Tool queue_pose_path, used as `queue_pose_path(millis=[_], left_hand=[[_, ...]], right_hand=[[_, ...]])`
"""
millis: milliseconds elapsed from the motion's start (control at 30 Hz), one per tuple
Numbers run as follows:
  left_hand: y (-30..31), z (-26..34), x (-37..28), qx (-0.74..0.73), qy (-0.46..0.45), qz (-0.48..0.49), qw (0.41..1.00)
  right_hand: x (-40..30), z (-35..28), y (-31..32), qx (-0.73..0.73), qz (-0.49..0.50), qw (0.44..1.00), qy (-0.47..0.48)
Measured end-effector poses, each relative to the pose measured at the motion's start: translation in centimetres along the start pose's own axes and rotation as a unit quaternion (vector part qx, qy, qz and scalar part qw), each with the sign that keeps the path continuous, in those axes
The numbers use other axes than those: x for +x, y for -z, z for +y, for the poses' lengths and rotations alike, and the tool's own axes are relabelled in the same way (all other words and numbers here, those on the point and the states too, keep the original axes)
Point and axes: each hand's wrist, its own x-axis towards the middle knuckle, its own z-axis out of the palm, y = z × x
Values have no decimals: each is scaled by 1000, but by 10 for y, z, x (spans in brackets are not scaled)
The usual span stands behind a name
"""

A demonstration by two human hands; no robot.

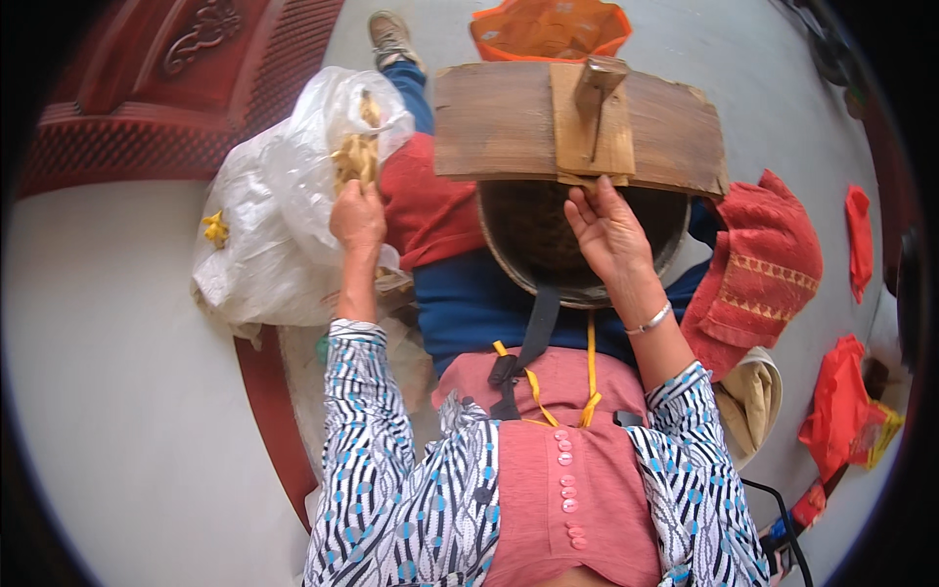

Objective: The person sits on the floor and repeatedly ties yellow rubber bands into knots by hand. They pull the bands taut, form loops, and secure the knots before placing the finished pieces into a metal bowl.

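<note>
My left hand (358, 220) is curled at a clear plastic bag (297, 158), its fingers against pale yellow-brown dried pieces (356, 158) inside. The fingertips are hidden, so its grip is unclear. My right hand (612, 238) is at the near edge of a wooden board (499, 125), thumb up against the edge and the other fingers curled below. Whether something is pinched there is unclear. Fixed across the board is a lighter wooden plate (565, 121) with a wooden block (603, 73) and a thin metal strip. The board lies over a dark round pot (506, 246) between my legs.
A white woven sack (249, 271) bears a yellow scrap (215, 230). An orange bag (550, 33) stands beyond the board. Red cloths (763, 286) drape my legs. Red plastic bags (832, 418) lie at right. Carved red wooden furniture (147, 81) stands at upper left.
</note>
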Motion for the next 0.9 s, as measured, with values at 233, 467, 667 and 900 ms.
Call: queue_pose_path(millis=[233,467,667,900], left_hand=[[74,100,-67,-323,-95,-83,938],[167,182,-137,-468,-311,-114,819],[204,151,-120,-576,-278,-133,757],[230,83,-76,-786,-85,-78,607]], right_hand=[[-50,12,-17,-226,-149,954,-129],[-84,24,-58,-418,-479,767,86],[-111,-7,-65,-544,-519,646,133],[-175,-96,-84,-793,-329,469,206]])
